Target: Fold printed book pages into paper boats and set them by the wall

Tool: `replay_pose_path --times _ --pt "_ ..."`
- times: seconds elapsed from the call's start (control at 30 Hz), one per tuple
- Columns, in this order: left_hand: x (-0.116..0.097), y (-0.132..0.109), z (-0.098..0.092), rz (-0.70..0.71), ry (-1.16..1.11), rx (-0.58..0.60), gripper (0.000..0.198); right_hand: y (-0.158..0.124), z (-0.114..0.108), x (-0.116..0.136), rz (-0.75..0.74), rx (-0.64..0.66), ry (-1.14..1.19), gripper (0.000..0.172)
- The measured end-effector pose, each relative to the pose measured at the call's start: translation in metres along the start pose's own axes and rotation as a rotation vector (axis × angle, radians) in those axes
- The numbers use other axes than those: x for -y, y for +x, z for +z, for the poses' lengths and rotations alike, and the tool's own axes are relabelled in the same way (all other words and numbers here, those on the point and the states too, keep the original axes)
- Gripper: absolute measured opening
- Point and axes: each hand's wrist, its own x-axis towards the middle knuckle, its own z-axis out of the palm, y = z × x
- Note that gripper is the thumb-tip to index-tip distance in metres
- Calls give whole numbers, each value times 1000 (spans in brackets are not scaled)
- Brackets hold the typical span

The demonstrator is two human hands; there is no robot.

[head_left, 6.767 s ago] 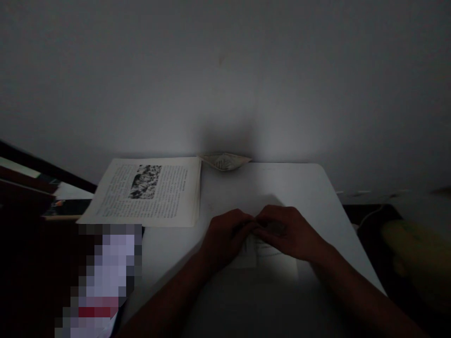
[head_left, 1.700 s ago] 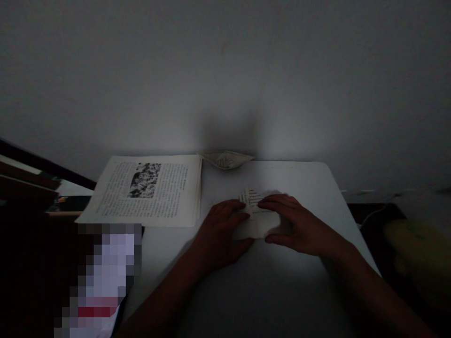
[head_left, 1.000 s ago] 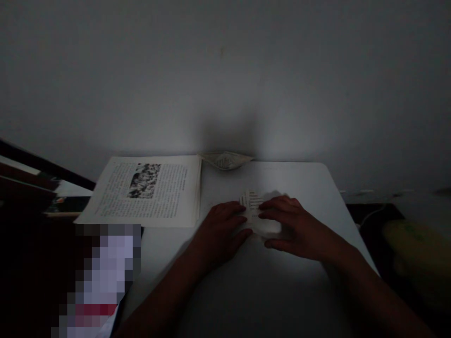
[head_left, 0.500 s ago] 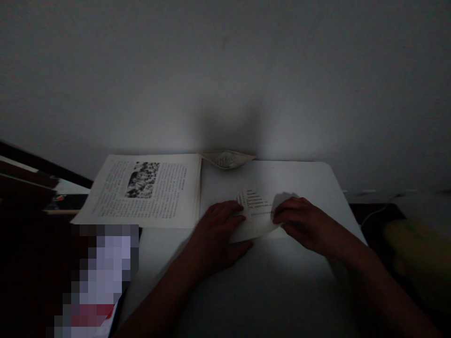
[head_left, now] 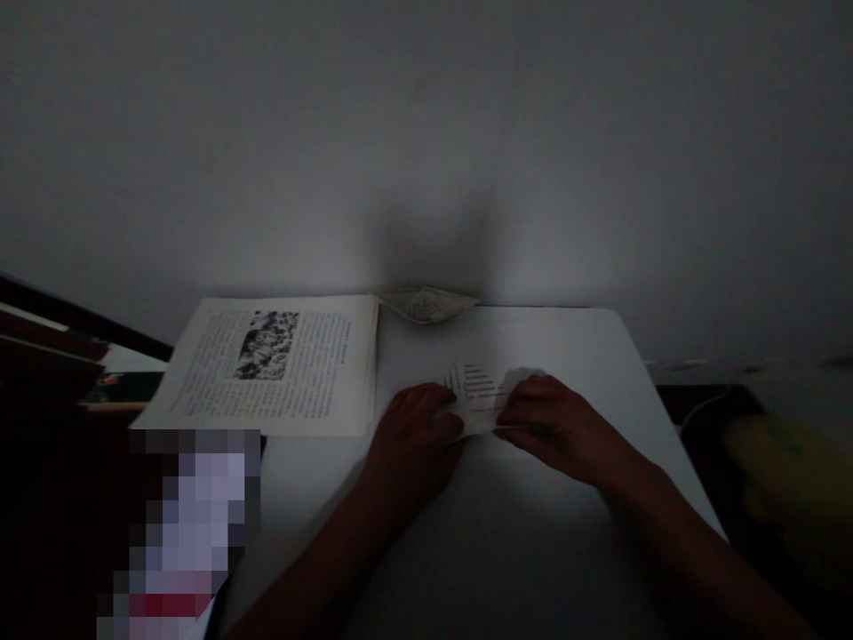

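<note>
A small sheet of printed paper [head_left: 481,391], partly folded, lies on the white table between my two hands. My left hand [head_left: 423,431] grips the sheet's left side, its fingers curled and its thumb drawn in. On the right, my right hand [head_left: 543,413] pinches the near right edge between thumb and fingers. Beyond them a folded paper boat [head_left: 426,305] stands at the table's back edge by the wall. Dim light hides the finer creases and part of the fingertips.
A stack of printed pages [head_left: 326,382] with a dark picture lies at the table's [head_left: 579,342] left side. A blurred-out bright object [head_left: 200,507] is at lower left. Past the right edge are a pale cable [head_left: 699,404] and a yellowish object [head_left: 786,480]. The wall [head_left: 426,133] rises directly behind.
My right hand has moved slightly left along the paper. My left thumb has drawn in toward its fingers at the near edge, and the sheet's near flap now looks narrower.
</note>
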Motion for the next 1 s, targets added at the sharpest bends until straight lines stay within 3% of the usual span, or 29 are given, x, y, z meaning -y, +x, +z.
replay_pose_path --times 0.4,0.6,1.0 --pt "-6 11 0 -141 64 88 16 10 17 9 108 -119 -92 17" --pt "-4 14 -9 -174 77 196 21 12 17 9 175 -96 -68 18" --pt "-1 15 -16 -188 120 283 30 11 15 9 178 -100 -44 18"
